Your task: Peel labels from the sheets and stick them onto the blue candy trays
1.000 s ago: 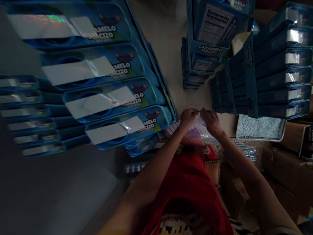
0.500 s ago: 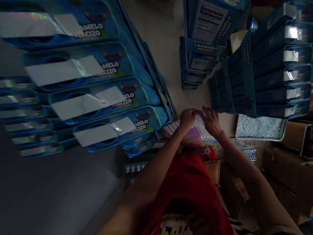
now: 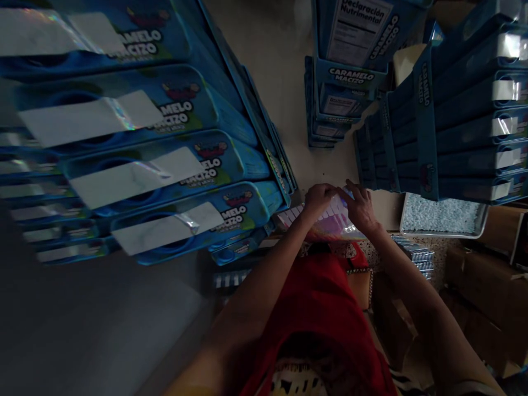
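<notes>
A clear plastic bag (image 3: 333, 220) with pink and purple printing lies at the table edge in front of the red apron. My left hand (image 3: 319, 199) is closed, its fingers pinching at the bag's upper edge. My right hand (image 3: 358, 206) is at the same edge, thumb and fingers bent together around something I cannot make out. The two hands almost touch each other at the fingertips.
Tall stacks of blue candy boxes stand at the left (image 3: 181, 159) and right (image 3: 445, 126), with more upright boxes (image 3: 350, 77) at the back. A metal tray (image 3: 443, 235) of pale blue pieces sits at the right. Cardboard boxes (image 3: 478, 291) are below it.
The view has shifted slightly. The bag between my hands has changed shape, and more of its purple part shows. My hands remain at its upper edge.
</notes>
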`<state>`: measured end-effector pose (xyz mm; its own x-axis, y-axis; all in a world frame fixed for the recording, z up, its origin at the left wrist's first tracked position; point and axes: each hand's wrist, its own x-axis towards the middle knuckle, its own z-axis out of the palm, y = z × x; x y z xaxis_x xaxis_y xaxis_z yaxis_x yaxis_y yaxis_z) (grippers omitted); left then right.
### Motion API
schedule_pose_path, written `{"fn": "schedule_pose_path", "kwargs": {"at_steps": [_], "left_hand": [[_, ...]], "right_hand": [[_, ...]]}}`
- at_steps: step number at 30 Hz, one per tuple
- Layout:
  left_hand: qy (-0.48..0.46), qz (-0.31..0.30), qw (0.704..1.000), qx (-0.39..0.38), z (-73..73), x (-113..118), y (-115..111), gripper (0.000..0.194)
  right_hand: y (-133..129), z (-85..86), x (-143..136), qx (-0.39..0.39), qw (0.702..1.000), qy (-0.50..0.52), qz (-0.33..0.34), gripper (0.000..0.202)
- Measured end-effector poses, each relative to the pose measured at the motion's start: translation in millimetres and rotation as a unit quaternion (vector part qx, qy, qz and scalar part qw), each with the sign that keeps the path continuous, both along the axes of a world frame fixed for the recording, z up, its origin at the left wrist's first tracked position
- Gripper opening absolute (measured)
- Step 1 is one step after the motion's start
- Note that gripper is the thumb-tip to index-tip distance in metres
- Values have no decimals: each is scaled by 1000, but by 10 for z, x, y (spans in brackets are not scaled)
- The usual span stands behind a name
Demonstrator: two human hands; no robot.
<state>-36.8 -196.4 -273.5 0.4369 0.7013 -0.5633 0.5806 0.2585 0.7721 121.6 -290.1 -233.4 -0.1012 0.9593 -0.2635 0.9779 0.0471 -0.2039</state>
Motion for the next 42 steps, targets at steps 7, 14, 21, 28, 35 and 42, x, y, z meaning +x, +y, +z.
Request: {"fn": "schedule_pose_path", "kwargs": {"at_steps": [7,14,21,28,35,42], "left_hand": [[23,7,1000,18,-27,18,5,23],[48,27,996,68,-70,33,-3,26],[9,62,991,115,-207,23,1,25],[-25,34,990,134,-108,-4,-30,20],[-30,54,992,113,-42,37,-47,18],[-61,97,989,96,91,113,-18,18]], "right_hand": [[-91,90,-76,29,998,23,-45,36],[-106,490,-159,23,999,-4,-26,17],[-110,1054,-156,-49,989,120,-67,14],[281,809,-33,-82,982,167,38,35],[500,834,1,-101,990,79,53,30],[577,718,39,-89,993,60,41,28]]}}
